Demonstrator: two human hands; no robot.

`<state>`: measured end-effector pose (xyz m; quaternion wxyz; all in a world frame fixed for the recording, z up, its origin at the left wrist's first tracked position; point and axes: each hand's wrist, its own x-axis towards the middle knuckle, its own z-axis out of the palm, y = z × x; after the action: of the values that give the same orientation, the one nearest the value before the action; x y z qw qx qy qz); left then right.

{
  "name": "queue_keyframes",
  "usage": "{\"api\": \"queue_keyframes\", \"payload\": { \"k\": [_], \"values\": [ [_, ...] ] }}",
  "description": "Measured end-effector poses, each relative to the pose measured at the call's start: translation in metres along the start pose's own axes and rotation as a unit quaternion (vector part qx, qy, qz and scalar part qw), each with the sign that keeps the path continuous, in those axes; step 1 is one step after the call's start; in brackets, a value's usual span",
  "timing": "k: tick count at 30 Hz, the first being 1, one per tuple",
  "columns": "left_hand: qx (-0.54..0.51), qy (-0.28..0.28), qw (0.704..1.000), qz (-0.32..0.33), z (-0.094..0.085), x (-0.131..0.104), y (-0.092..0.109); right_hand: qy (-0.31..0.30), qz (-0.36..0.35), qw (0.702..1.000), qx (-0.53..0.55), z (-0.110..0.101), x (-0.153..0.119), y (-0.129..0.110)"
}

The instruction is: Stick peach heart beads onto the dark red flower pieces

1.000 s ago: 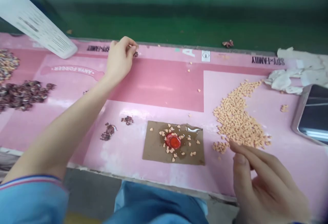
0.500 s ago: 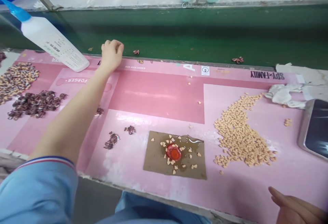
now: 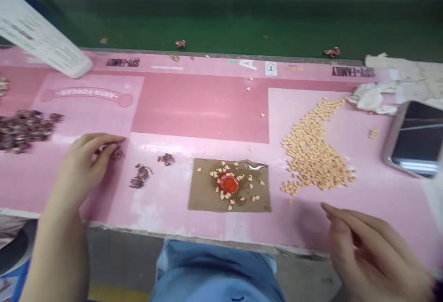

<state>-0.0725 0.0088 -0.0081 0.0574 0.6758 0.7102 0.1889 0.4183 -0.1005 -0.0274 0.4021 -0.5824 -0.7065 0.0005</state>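
Your left hand has its fingers narrow at the small dark pieces; I cannot tell if it grips one. Your right hand, fingertips close together beside the beige heap, maybe holds something, maybe not. Between them lies the brown sheet; a careless wrist could smear its liquid and displace the red disc.

The pink, printed counter carries dark brown pieces at left, a flat brown card, spread tan pieces, a phone, crumpled white paper and a white bottle.
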Motion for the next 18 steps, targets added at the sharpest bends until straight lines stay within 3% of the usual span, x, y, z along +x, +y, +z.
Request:
{"api": "queue_keyframes", "payload": {
  "k": [3,6,9,11,15,18],
  "values": [
    [-0.031,0.025,0.999,-0.032,0.008,-0.02,0.016,-0.048,-0.058,0.996,-0.041,0.004,0.016,-0.011],
    [-0.051,0.075,0.994,-0.06,0.014,-0.027,0.03,-0.1,-0.073,0.991,-0.059,0.003,0.018,-0.009],
    [-0.041,0.111,0.992,-0.037,0.014,-0.029,0.032,-0.109,-0.068,0.989,-0.067,0.005,0.015,-0.008],
    [-0.045,0.104,0.994,-0.005,0.012,-0.033,0.023,-0.108,-0.067,0.989,-0.076,0.01,0.014,-0.009],
    [-0.045,0.008,0.998,0.034,0.005,-0.044,0.006,-0.113,-0.074,0.987,-0.09,0.018,0.017,-0.014],
    [-0.055,0.007,0.998,0.021,0.001,-0.052,0.009,-0.131,-0.076,0.985,-0.082,0.017,0.016,-0.013]
  ]
}}
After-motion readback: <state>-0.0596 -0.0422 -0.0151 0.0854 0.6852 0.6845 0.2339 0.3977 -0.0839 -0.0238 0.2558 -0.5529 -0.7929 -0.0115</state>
